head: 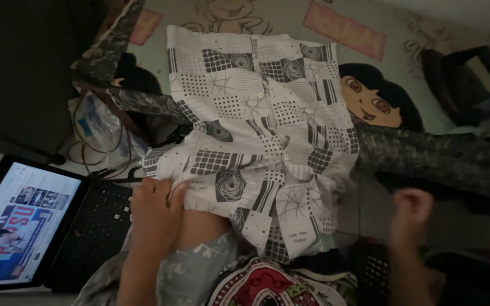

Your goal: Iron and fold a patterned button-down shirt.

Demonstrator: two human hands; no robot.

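An open laptop sits well to the left of the patterned shirt, its screen lit and its dark keyboard running up close to the shirt's lower left corner. Above the laptop, just left of the shirt, lies a crumpled clear plastic bag with a looped cord over it. The left hand rests on the shirt's lower left edge, fingers bunched together and gripping a fold of the white and grey fabric. The shirt itself lies spread flat, buttoned front up, on a floor mat printed with cartoon figures; it covers the middle of the mat, and a dark camouflage garment stretches out from under it on both sides, most of it to the right. Below the shirt's hem lies a red, white and black patterned cloth. The right hand is off the shirt, well to the right of its lower edge, curled into a loose fist; whether it pinches anything cannot be told in the dim light.
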